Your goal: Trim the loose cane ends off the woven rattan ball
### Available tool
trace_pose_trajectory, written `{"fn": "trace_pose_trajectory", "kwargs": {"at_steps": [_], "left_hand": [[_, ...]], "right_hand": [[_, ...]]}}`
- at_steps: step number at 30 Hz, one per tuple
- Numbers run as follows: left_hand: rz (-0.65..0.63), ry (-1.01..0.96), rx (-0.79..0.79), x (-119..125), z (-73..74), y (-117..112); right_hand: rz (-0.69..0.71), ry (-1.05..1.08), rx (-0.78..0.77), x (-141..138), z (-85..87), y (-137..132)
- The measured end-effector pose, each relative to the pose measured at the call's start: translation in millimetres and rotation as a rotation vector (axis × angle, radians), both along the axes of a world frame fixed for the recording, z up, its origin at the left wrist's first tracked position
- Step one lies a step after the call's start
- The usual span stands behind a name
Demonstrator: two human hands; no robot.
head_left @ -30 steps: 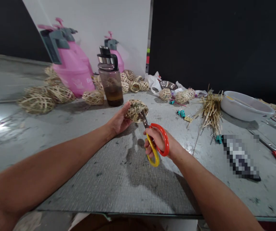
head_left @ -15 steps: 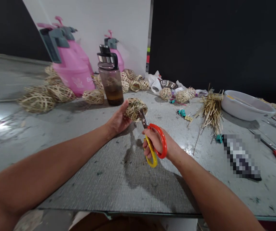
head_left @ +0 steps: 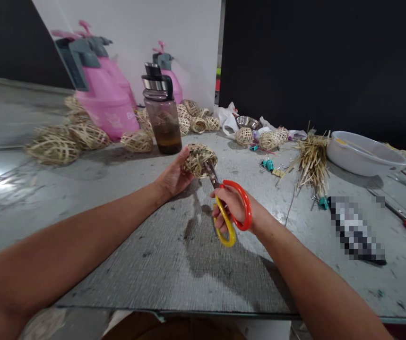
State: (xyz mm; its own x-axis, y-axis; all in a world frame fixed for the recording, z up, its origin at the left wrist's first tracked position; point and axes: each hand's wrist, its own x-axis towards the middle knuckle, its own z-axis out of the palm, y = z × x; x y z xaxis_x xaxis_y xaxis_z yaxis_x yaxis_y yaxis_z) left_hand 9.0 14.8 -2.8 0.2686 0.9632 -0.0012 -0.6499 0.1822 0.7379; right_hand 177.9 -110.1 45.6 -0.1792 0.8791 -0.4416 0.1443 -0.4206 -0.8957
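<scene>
Scissors (head_left: 226, 200) in your right hand (head_left: 238, 212), fingers through the red and yellow loops, blades touching the woven ball (head_left: 199, 160) that your left hand (head_left: 174, 178) grips above the desk (head_left: 174, 264). Behind: bottle (head_left: 162, 120) holding dark liquid at its base; white basin (head_left: 362, 153), contents unclear.

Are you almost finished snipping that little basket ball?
Lots of woven balls already sit in piles at the back. One woven ball is in the left hand now, with the scissors in the right hand at its edge. A bundle of loose strips remains unwoven.
</scene>
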Motion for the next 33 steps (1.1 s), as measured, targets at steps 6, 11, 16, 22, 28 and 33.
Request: {"fn": "trace_pose_trajectory", "kwargs": {"at_steps": [6, 11, 16, 22, 28, 33], "left_hand": [[-0.034, 0.029, -0.084, 0.1, -0.1, 2.7], [-0.035, 0.032, -0.121, -4.8, -0.9, 6.2], [0.025, 0.079, -0.121, -13.9, -0.4, 12.1], [0.094, 0.091, -0.158, -19.7, 1.4, 18.8], [0.114, 0.153, -0.164, -16.9, 2.1, 15.3], [0.063, 0.179, -0.158, -12.7, -0.9, 8.9]], "right_hand": [[0.023, 0.023, -0.021, 0.4, -1.5, 0.6], [0.140, -0.125, 0.017, 6.3, 6.4, -3.6], [0.177, -0.691, 0.359, 15.2, 17.5, -5.2], [0.185, -1.110, 0.465, 15.8, 21.5, -8.1], [0.193, -1.203, 0.427, 8.1, 19.2, -9.0], [0.209, -1.274, 0.424, 3.4, 15.7, -10.0]]}}
